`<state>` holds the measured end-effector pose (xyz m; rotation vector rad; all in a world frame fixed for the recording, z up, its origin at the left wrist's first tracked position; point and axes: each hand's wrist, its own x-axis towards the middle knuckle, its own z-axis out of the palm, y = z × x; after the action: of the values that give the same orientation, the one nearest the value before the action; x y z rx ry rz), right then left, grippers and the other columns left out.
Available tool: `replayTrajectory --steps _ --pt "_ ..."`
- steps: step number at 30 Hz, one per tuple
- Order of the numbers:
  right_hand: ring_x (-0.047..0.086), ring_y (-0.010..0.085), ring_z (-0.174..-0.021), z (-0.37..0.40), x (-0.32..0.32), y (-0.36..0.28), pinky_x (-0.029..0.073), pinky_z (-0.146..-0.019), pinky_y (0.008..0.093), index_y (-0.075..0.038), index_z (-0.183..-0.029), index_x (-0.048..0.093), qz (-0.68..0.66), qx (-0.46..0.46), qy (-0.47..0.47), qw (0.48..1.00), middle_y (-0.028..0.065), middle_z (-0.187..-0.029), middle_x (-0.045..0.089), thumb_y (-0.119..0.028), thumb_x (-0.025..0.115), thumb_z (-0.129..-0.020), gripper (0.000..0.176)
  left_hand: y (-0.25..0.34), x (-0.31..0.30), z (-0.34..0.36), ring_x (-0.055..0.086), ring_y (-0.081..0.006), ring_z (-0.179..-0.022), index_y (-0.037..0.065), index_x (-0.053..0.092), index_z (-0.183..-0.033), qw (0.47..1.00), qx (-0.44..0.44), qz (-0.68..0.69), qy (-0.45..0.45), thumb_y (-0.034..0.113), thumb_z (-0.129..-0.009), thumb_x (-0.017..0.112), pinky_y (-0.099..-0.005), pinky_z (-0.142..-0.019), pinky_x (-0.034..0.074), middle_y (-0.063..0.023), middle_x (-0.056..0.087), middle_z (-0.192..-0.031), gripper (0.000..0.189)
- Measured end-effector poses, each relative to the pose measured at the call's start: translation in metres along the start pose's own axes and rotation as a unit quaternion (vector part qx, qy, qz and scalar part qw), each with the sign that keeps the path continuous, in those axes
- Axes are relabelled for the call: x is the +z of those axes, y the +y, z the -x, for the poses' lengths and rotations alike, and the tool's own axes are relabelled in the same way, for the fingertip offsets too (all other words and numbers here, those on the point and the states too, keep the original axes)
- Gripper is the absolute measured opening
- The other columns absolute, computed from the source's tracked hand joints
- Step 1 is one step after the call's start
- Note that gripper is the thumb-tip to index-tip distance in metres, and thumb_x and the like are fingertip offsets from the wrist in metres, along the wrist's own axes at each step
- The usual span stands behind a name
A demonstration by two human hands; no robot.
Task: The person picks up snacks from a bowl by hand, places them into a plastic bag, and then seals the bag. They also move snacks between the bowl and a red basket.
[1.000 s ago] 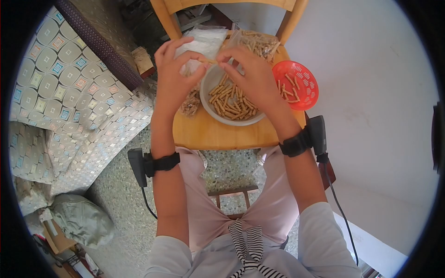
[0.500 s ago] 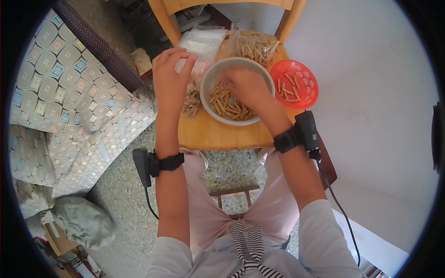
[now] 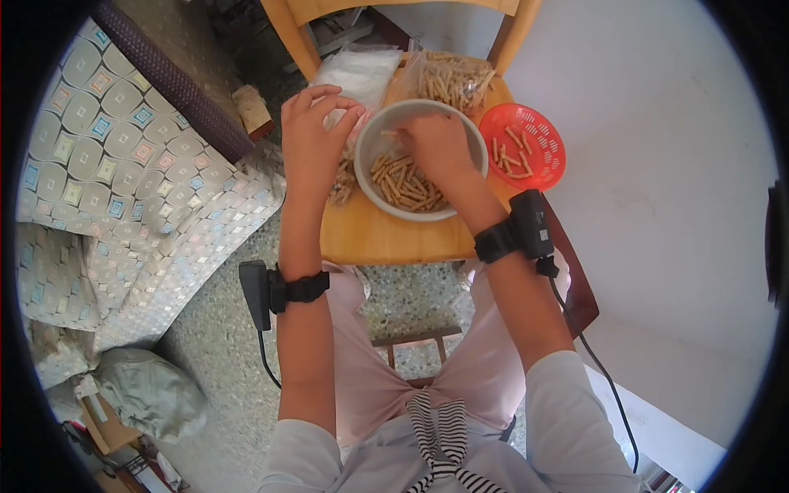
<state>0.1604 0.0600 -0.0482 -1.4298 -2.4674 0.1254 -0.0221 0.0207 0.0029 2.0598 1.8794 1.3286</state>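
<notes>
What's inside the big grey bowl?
Short brown sticks lie piled in the grey bowl. The right hand covers part of it, so whatever is directly beneath that hand can't be seen.

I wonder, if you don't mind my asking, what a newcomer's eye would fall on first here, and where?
Probably the bright red basket at the right edge of the wooden chair, with a few short brown sticks inside. Left of it, the grey bowl holds a bigger heap, under the right hand. Black boxes strapped near both wrists also stand out.
</notes>
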Motion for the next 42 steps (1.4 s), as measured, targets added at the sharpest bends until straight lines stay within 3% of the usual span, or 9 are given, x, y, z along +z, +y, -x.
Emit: replayTrajectory --steps 2,11,18,26,30,35,38,40,42 --pt "0.067 0.0283 -0.089 -0.001 -0.014 -0.001 0.046 -0.085 0.0453 -0.015 -0.095 0.076 -0.107 -0.01 0.136 0.985 0.0085 -0.089 0.072 -0.017 0.067 -0.085 0.014 0.001 0.0 0.0 0.051 -0.0298 -0.116 0.011 0.077 -0.093 1.0 -0.002 0.005 0.001 0.023 -0.082 0.076 -0.0399 -0.1 0.042 -0.0056 0.066 -0.114 0.015" --pt "0.068 0.0293 -0.081 0.011 -0.06 -0.015 0.053 -0.072 0.0347 -0.005 -0.103 0.073 -0.299 -0.042 0.201 0.932 0.0123 -0.091 0.071 -0.018 0.072 -0.087 0.021 0.019 -0.002 -0.003 0.05 -0.0281 -0.117 0.015 0.077 -0.099 0.995 0.066 0.063 -0.028 0.018 -0.082 0.075 -0.0407 -0.102 0.041 -0.0023 0.065 -0.114 0.017" --pt "0.068 0.0329 -0.083 0.019 -0.068 -0.014 0.052 -0.071 0.0388 -0.012 -0.103 0.076 -0.357 0.008 0.167 0.919 0.0125 -0.094 0.072 -0.029 0.07 -0.089 0.023 0.023 -0.004 -0.005 0.048 -0.0262 -0.121 0.015 0.077 -0.098 0.987 0.114 0.111 -0.039 0.017 -0.082 0.074 -0.0399 -0.104 0.038 0.0003 0.064 -0.118 0.016" --pt "0.065 0.0371 -0.082 0.015 -0.054 -0.004 0.051 -0.07 0.0402 -0.008 -0.109 0.072 -0.344 -0.068 0.101 0.931 0.017 -0.095 0.07 -0.027 0.066 -0.092 0.026 0.024 0.003 -0.005 0.052 -0.0267 -0.117 0.009 0.072 -0.091 0.975 0.158 0.156 -0.028 0.019 -0.083 0.074 -0.04 -0.104 0.037 -0.0043 0.065 -0.116 0.012" --pt "0.07 0.0239 -0.084 0.018 -0.042 0.0 0.052 -0.075 0.035 -0.002 -0.109 0.069 -0.449 -0.047 0.067 0.89 0.0165 -0.093 0.07 -0.022 0.063 -0.096 0.025 0.027 0.013 -0.002 0.055 -0.0281 -0.111 0.009 0.068 -0.09 0.97 0.139 0.2 0.0 0.018 -0.082 0.073 -0.0399 -0.102 0.038 -0.0059 0.065 -0.113 0.013" --pt "0.069 0.0183 -0.085 0.006 -0.055 -0.008 0.053 -0.077 0.0323 0.0 -0.117 0.065 -0.427 -0.049 -0.005 0.903 0.0122 -0.094 0.069 -0.016 0.06 -0.099 0.025 0.02 0.014 -0.008 0.054 -0.0291 -0.106 0.009 0.066 -0.09 0.972 0.078 0.179 0.128 0.018 -0.082 0.073 -0.0402 -0.1 0.038 -0.0059 0.065 -0.106 0.014" --pt "0.069 0.0244 -0.089 0.008 -0.049 -0.004 0.053 -0.081 0.0348 -0.002 -0.119 0.063 -0.37 -0.08 -0.051 0.924 0.0123 -0.098 0.07 -0.012 0.062 -0.096 0.025 0.014 0.01 -0.01 0.053 -0.0302 -0.106 0.008 0.065 -0.088 0.966 0.018 0.196 0.165 0.019 -0.082 0.072 -0.0414 -0.1 0.039 -0.0067 0.065 -0.102 0.014" --pt "0.065 0.0321 -0.102 0.008 -0.041 -0.008 0.051 -0.089 0.0397 -0.005 -0.12 0.063 -0.21 -0.161 0.015 0.964 0.0132 -0.11 0.068 -0.013 0.064 -0.093 0.028 0.005 0.005 -0.009 0.053 -0.0312 -0.108 0.008 0.065 -0.088 0.968 -0.007 0.183 0.168 0.019 -0.083 0.072 -0.0421 -0.099 0.039 -0.0074 0.065 -0.101 0.014" --pt "0.062 0.0346 -0.106 0.007 -0.023 -0.001 0.049 -0.092 0.0421 -0.007 -0.12 0.063 -0.167 -0.163 0.008 0.972 0.0135 -0.115 0.066 -0.012 0.064 -0.091 0.03 -0.009 0.003 -0.002 0.059 -0.0334 -0.102 0.008 0.067 -0.09 0.986 -0.038 -0.028 0.16 0.022 -0.083 0.071 -0.0445 -0.092 0.044 -0.01 0.067 -0.098 0.016"
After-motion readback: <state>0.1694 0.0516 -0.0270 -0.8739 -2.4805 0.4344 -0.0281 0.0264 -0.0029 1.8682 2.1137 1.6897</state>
